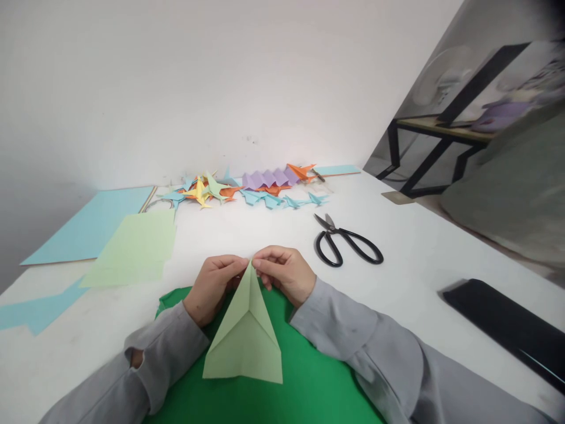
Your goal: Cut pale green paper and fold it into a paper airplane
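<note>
A pale green folded paper [245, 344] hangs between my hands, its narrow tip up and its wide end towards me, with creases across the middle. My left hand [215, 287] pinches the tip from the left side, thumb along the edge. From the right, my right hand [285, 274] pinches the same tip between thumb and fingers, its other fingers curled. The two hands nearly meet at the tip. Beneath the paper lies a green cloth [318, 383] on the near part of the white table [410, 253].
Black-handled scissors [331, 232] lie partly open beyond my right hand. Folded paper figures [207, 189] line the wall, with a purple pleated strip [267, 178]. Blue sheets [95, 221] and green sheets [136, 247] lie left. A black object [507, 324] sits at right.
</note>
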Tool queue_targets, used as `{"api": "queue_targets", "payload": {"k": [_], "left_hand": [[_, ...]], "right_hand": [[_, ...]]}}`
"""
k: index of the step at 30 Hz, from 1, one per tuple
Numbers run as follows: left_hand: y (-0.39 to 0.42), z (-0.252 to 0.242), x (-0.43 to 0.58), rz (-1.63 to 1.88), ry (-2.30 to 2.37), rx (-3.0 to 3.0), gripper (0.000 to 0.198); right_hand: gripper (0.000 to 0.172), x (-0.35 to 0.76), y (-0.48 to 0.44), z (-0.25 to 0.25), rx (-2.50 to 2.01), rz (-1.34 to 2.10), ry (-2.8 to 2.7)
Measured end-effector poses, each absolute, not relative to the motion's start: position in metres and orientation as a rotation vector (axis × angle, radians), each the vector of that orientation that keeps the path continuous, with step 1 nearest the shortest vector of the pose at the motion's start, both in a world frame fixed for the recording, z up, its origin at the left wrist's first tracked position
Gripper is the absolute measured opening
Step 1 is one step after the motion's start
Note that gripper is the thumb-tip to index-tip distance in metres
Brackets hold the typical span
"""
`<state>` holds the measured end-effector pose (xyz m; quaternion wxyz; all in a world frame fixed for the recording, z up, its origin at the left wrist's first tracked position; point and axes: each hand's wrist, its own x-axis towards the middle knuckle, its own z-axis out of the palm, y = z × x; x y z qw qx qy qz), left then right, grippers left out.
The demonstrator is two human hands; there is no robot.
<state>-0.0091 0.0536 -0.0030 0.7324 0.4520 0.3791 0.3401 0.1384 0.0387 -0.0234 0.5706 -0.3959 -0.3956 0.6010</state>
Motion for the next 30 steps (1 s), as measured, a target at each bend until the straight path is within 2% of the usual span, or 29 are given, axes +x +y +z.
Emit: {"api": "queue_targets", "payload": {"k": [22, 30], "left_hand": [[0.0535, -0.0028, -0.0105, 0.840, 0.968, 1.244, 0.025], [0.0538, -0.0072, -0.0096, 0.891, 0.974, 1.266, 0.017]], "right_hand": [[0.026, 0.1372, 0.0380, -0.0215, -0.951, 1.400, -0.978], [0.035, 0.1372, 0.0398, -0.0242, -0.954, 1.433, -0.990]]}}
